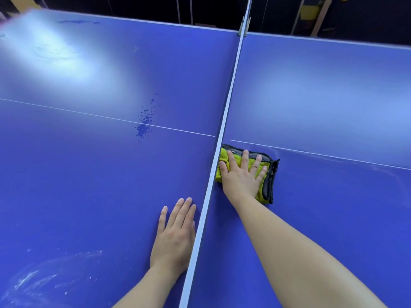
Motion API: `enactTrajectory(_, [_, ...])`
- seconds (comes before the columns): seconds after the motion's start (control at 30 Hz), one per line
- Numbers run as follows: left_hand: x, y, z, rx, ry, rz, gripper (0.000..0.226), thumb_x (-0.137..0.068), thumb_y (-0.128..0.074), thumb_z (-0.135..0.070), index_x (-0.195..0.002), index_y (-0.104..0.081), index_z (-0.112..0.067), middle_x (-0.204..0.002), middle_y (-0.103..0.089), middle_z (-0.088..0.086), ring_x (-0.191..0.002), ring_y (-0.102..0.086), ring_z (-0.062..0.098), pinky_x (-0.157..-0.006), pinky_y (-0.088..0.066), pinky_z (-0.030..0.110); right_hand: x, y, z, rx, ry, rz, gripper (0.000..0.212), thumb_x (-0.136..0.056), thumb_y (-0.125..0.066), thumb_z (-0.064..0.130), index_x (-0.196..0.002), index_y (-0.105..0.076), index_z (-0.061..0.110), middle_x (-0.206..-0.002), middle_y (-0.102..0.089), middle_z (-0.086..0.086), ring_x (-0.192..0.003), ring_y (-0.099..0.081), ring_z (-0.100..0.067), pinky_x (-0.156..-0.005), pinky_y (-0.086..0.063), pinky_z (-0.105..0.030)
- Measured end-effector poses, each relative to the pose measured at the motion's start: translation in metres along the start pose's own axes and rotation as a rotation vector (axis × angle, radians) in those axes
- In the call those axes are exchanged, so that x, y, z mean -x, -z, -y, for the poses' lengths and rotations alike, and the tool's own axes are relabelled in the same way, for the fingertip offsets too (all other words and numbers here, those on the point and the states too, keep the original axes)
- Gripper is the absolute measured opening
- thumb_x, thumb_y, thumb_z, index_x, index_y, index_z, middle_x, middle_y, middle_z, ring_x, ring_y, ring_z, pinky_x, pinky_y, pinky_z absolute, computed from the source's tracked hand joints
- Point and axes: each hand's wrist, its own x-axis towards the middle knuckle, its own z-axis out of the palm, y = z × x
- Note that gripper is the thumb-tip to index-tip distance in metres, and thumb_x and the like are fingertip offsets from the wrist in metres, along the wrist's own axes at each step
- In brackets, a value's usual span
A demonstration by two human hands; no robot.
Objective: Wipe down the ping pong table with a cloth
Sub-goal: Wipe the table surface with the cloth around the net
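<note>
right hand (241, 176) flat, pressing cloth (267, 184) beside net (223, 130) | left hand (175, 236) flat on table (89, 174) | cloth apparently folded

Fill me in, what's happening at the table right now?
A person is wiping a blue ping pong table. Their right hand presses flat on a folded yellow-and-grey cloth on the right half, against the net. The left hand rests flat on the left half beside the net. Dark spatter and whitish smears show on the left half.

cloth (264, 174) on table (333, 96), right of net (224, 121)
</note>
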Motion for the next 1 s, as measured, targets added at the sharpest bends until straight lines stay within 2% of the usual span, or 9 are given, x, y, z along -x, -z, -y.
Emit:
enactTrajectory(0.07, [0.000, -0.001, 0.001, 0.003, -0.002, 0.012, 0.058, -0.098, -0.048, -0.029, -0.152, -0.041, -0.012, -0.163, -0.031, 0.001, -0.151, -0.027, 0.020, -0.120, -0.017, 0.052, -0.017, 0.004, 0.003, -0.003, 0.001, -0.004, 0.060, -0.099, -0.008, 0.067, -0.156, -0.004, 0.049, -0.168, 0.009, 0.001, -0.149, 0.024, -0.039, -0.117, 0.015, -0.061])
enactTrajectory(0.17, [-0.001, -0.003, 0.003, -0.010, 0.002, 0.046, 0.065, -0.094, -0.057, -0.030, -0.154, -0.039, -0.013, -0.164, -0.029, 0.001, -0.152, -0.025, 0.019, -0.120, -0.017, 0.052, -0.032, 0.007, 0.005, -0.002, 0.014, -0.002, 0.060, -0.099, -0.008, 0.068, -0.156, -0.005, 0.048, -0.168, 0.008, 0.000, -0.149, 0.023, -0.039, -0.117, 0.015, -0.061])
enactTrajectory(0.43, [-0.002, -0.002, 0.004, -0.014, 0.013, 0.073, 0.064, -0.096, -0.057, -0.029, -0.155, -0.037, -0.015, -0.165, -0.025, -0.002, -0.153, -0.020, 0.017, -0.122, -0.013, 0.054, -0.037, 0.014, -0.015, -0.032, 0.084, -0.007, 0.062, -0.097, -0.009, 0.072, -0.155, -0.013, 0.050, -0.169, 0.002, 0.005, -0.152, 0.018, -0.033, -0.120, 0.013, -0.055])
enactTrajectory(0.67, [-0.001, -0.003, 0.001, 0.011, 0.042, 0.056, 0.058, -0.100, -0.046, -0.029, -0.155, -0.037, -0.015, -0.164, -0.028, -0.002, -0.153, -0.019, 0.016, -0.122, -0.010, 0.053, -0.055, 0.025, -0.056, -0.023, 0.003, -0.032, 0.061, -0.098, -0.011, 0.071, -0.155, -0.014, 0.050, -0.169, -0.001, 0.006, -0.153, 0.013, -0.031, -0.121, 0.009, -0.055])
enactTrajectory(0.8, [-0.003, -0.003, 0.001, 0.020, 0.028, 0.046, 0.056, -0.100, -0.043, -0.028, -0.154, -0.039, -0.014, -0.162, -0.032, -0.001, -0.152, -0.023, 0.017, -0.121, -0.007, 0.051, -0.045, 0.020, -0.052, 0.010, 0.001, -0.039, 0.060, -0.100, -0.010, 0.067, -0.156, -0.010, 0.048, -0.169, 0.000, 0.005, -0.153, 0.015, -0.032, -0.121, 0.009, -0.055])
enactTrajectory(1.0, [-0.007, 0.003, 0.002, 0.168, 0.064, 0.053, 0.050, -0.106, -0.044, -0.023, -0.155, -0.037, -0.015, -0.163, -0.029, -0.003, -0.154, -0.016, 0.013, -0.123, 0.012, 0.041, 0.018, 0.001, -0.055, 0.029, 0.056, -0.044, 0.058, -0.100, -0.008, 0.065, -0.156, -0.006, 0.049, -0.168, 0.001, 0.007, -0.153, 0.015, -0.030, -0.122, 0.009, -0.053])
